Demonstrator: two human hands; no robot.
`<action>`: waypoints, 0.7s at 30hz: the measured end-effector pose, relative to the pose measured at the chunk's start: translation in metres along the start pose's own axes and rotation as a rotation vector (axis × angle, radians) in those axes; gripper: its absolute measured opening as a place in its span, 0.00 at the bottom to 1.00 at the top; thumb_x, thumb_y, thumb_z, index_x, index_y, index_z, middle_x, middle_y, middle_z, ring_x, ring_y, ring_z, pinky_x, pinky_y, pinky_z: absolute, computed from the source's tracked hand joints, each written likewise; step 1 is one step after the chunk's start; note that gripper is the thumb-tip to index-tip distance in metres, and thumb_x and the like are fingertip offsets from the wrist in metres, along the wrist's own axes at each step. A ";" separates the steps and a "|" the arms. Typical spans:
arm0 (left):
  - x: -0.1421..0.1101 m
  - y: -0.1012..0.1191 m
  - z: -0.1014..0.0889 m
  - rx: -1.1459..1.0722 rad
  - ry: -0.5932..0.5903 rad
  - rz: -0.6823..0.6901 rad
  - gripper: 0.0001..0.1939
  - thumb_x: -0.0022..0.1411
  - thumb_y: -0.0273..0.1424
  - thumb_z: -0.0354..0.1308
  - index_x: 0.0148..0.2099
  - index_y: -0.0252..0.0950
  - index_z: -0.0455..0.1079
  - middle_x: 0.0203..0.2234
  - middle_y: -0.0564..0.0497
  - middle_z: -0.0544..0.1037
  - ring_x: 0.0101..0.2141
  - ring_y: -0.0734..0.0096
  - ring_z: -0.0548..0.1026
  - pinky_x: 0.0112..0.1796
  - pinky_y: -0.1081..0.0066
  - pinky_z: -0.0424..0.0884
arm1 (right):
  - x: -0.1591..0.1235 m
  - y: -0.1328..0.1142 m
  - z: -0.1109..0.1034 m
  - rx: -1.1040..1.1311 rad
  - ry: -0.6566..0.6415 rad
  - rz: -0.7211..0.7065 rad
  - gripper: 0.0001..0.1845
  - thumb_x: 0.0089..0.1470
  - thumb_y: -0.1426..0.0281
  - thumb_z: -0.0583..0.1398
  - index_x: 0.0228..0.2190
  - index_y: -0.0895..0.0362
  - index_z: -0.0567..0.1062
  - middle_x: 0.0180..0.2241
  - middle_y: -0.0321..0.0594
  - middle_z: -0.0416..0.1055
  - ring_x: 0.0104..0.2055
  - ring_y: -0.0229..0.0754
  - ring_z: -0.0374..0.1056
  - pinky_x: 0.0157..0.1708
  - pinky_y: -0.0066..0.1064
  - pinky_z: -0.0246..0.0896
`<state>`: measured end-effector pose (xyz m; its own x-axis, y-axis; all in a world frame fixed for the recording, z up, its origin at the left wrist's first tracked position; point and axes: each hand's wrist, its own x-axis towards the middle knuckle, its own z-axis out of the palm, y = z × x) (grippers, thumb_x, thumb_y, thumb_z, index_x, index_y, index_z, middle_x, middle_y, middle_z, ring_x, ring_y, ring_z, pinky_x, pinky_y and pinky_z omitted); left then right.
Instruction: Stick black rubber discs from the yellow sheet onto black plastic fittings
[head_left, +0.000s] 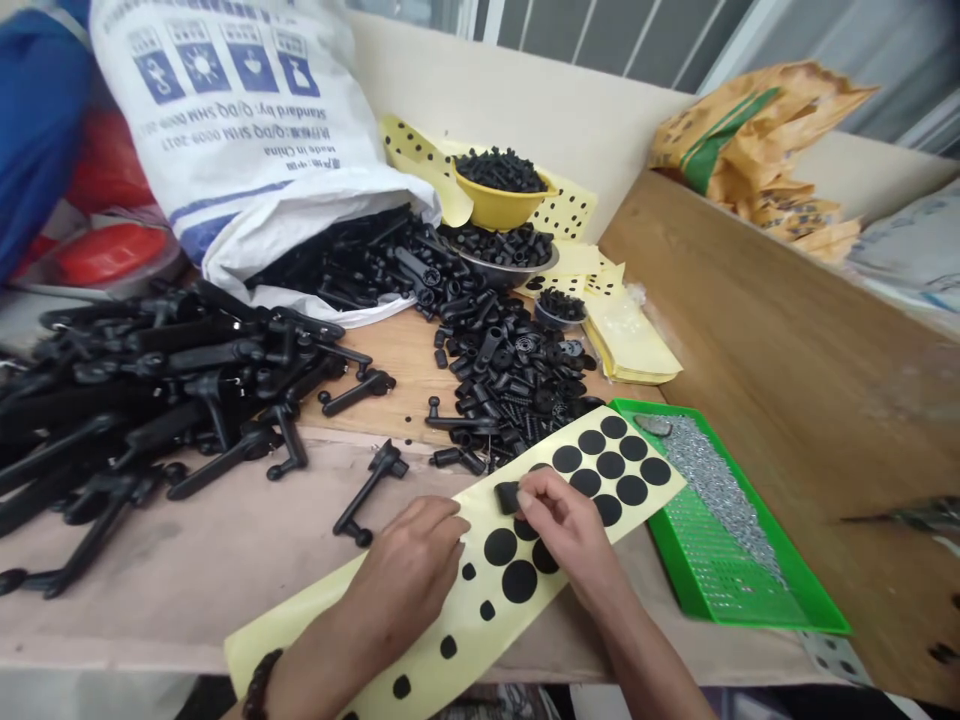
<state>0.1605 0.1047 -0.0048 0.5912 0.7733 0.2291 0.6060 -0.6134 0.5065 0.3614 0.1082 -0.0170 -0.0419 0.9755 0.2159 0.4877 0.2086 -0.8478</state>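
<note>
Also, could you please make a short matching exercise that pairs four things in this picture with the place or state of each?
Column one
1. green tray
2. yellow bowl
3. white sack
4. nearest yellow sheet

Column two
a. mouth open, with long black parts showing in the opening
b. beneath the left hand and the right hand, which pinches a black piece
c. holding tiny silvery pieces
d. heaped with small black parts

Right pairs: 1-c, 2-d, 3-a, 4-b
</note>
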 end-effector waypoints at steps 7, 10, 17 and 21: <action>0.002 -0.003 -0.002 0.025 -0.050 -0.050 0.14 0.62 0.19 0.45 0.39 0.33 0.71 0.35 0.44 0.74 0.38 0.60 0.72 0.39 0.61 0.73 | -0.018 -0.011 0.021 -0.466 -0.113 -0.511 0.14 0.56 0.82 0.47 0.25 0.55 0.64 0.27 0.41 0.65 0.31 0.43 0.60 0.31 0.35 0.59; 0.000 -0.007 -0.002 0.048 -0.039 -0.005 0.14 0.62 0.18 0.45 0.38 0.33 0.71 0.35 0.44 0.74 0.38 0.61 0.71 0.39 0.62 0.74 | -0.022 -0.009 0.028 -0.537 -0.124 -0.590 0.15 0.54 0.85 0.47 0.25 0.56 0.63 0.28 0.42 0.64 0.31 0.43 0.58 0.30 0.35 0.59; -0.004 -0.007 0.003 0.101 -0.022 -0.002 0.13 0.61 0.17 0.46 0.37 0.33 0.71 0.35 0.44 0.74 0.37 0.60 0.71 0.39 0.62 0.73 | -0.021 -0.009 0.029 -0.472 -0.154 -0.655 0.16 0.54 0.87 0.45 0.29 0.57 0.66 0.33 0.46 0.67 0.34 0.44 0.61 0.33 0.37 0.64; -0.006 -0.007 0.002 0.101 -0.035 -0.006 0.12 0.61 0.18 0.46 0.36 0.34 0.70 0.37 0.44 0.74 0.39 0.60 0.71 0.40 0.62 0.73 | -0.023 -0.011 0.026 -0.450 -0.133 -0.537 0.14 0.56 0.84 0.47 0.34 0.56 0.65 0.33 0.43 0.69 0.40 0.46 0.65 0.48 0.49 0.60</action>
<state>0.1538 0.1045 -0.0118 0.6044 0.7721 0.1964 0.6590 -0.6231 0.4214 0.3343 0.0852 -0.0250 -0.4695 0.7520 0.4626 0.6811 0.6419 -0.3523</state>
